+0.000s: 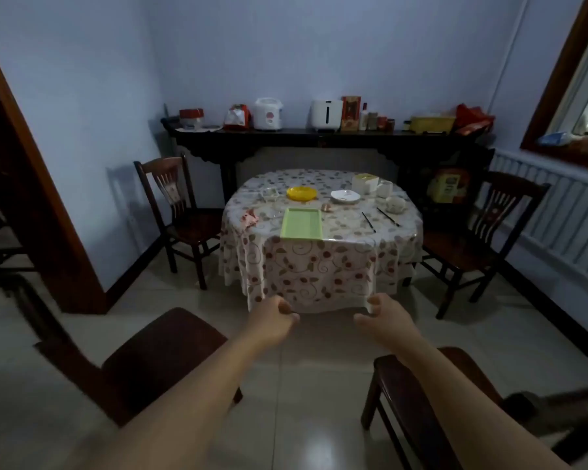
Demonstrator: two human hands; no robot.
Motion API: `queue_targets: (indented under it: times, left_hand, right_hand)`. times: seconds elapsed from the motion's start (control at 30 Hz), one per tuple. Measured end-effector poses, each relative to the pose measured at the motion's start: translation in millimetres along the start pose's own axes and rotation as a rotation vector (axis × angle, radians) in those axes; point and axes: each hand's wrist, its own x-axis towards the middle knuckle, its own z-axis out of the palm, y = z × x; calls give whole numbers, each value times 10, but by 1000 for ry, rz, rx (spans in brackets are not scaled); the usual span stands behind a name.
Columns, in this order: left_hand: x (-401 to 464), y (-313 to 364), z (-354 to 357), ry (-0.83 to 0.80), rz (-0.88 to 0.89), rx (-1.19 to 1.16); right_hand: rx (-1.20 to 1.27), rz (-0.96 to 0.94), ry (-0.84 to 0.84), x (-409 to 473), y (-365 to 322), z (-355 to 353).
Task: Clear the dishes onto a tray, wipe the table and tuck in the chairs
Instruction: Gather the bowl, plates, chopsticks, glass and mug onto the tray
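Both hands (274,318) (loosely curled) hold nothing

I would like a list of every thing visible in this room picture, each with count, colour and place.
table: 1, floral cloth, room centre
tray: 1, green, near table edge
yellow dish: 1, yellow, behind the tray
white plate: 1, white, right of the yellow dish
chopsticks: 2, dark, lying apart, right part of the table
cups: 2, white, far right on the table
box: 1, pale, beside the cups
chairs: 4, dark wood, pulled out around the table
sideboard: 1, black, along the back wall
rice cooker: 1, white, on the sideboard
left hand: 1, loosely curled, holds nothing
right hand: 1, loosely curled, holds nothing
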Motion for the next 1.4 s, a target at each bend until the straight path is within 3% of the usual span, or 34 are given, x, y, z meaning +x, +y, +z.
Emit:
queue_targets:
  times: [0.43, 0.8, 1.2, 1.4]
  left_hand:
    - [2205, 183, -279, 68, -84, -24]
    - [4503, 255, -599, -8, -109, -34]
    - [6630, 561, -178, -72, -219, 67]
    - [7278, 732, 62, -72, -217, 115]
  right_hand:
    - [-69, -6, -60, 2426, -298, 121]
    - [-90, 75, -17, 4364, -593, 369]
    - [-76, 175, -84, 6580, -110, 266]
    - [-107, 234, -131, 7380, 96, 239]
